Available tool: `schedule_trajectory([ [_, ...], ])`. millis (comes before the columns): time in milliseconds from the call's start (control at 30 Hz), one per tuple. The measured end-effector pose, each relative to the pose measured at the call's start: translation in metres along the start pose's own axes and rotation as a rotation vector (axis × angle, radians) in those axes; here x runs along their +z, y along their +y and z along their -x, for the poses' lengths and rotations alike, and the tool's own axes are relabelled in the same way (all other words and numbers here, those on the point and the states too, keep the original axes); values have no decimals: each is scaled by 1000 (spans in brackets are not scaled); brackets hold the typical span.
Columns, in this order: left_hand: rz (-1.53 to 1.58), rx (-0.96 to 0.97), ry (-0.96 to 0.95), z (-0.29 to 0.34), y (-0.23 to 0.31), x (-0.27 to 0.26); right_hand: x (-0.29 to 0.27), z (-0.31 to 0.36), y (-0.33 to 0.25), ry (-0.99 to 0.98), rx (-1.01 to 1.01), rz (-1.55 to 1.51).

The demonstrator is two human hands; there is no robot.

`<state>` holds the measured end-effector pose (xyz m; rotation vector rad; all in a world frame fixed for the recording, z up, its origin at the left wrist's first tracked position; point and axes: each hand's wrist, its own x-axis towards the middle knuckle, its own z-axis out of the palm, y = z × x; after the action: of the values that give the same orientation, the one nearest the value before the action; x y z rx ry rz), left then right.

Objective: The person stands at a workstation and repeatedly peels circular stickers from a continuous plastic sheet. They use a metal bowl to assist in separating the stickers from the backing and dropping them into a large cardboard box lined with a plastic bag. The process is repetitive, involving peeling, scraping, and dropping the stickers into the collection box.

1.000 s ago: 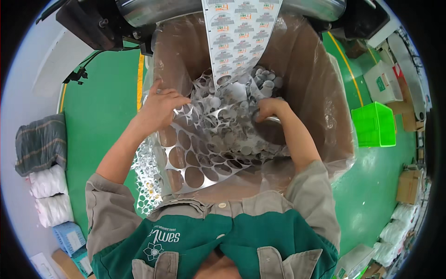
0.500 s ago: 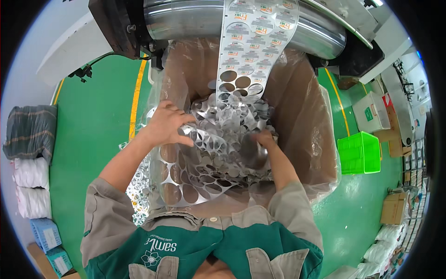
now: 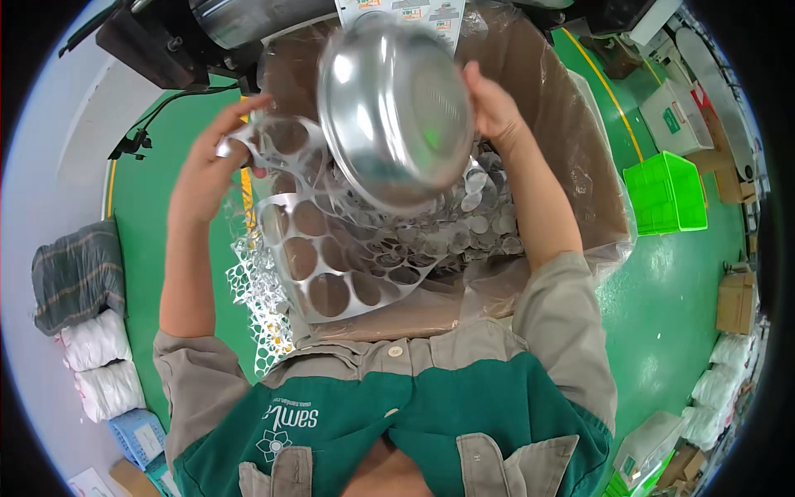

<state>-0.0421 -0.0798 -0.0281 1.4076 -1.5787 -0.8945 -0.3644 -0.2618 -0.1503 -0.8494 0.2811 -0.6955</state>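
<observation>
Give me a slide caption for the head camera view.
Right hand holds a metal bowl over a lined bin of silvery discs; left hand grips perforated sheet.

A bright green crate [image 3: 667, 195] stands on green floor [image 3: 654, 290].

Standing here: glossy green floor [image 3: 662, 290], pale sheen on the right side. Yellow stripe [image 3: 617, 103] painted on it. Pale wall [image 3: 33, 182] down the left; along it a dark plaid bundle [image 3: 80, 273], white bundles [image 3: 95, 335], blue bin [image 3: 138, 436]. Right side: bright green crate [image 3: 667, 192] near a white bin [image 3: 672, 120], cardboard box [image 3: 735, 302], white bags [image 3: 716, 385] lower down. Lighting's bright.
</observation>
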Motion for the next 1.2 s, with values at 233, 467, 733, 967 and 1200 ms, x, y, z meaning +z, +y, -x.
schedule_trajectory([
  [233,480,68,767,56,-23,-170,-135,33,139,354,715,1930],
  [467,-1205,-150,210,104,-61,-153,-119,35,102,-11,1027,1969],
  [733,-1083,345,-289,-11,-57,23,-23,3,-26,64,151,811],
  [967,-1134,238,-436,-35,-83,49,-145,2,50,510,-65,139],
  [1200,-1004,242,-359,-28,-86,46,-83,1,80,475,626,1308],
])
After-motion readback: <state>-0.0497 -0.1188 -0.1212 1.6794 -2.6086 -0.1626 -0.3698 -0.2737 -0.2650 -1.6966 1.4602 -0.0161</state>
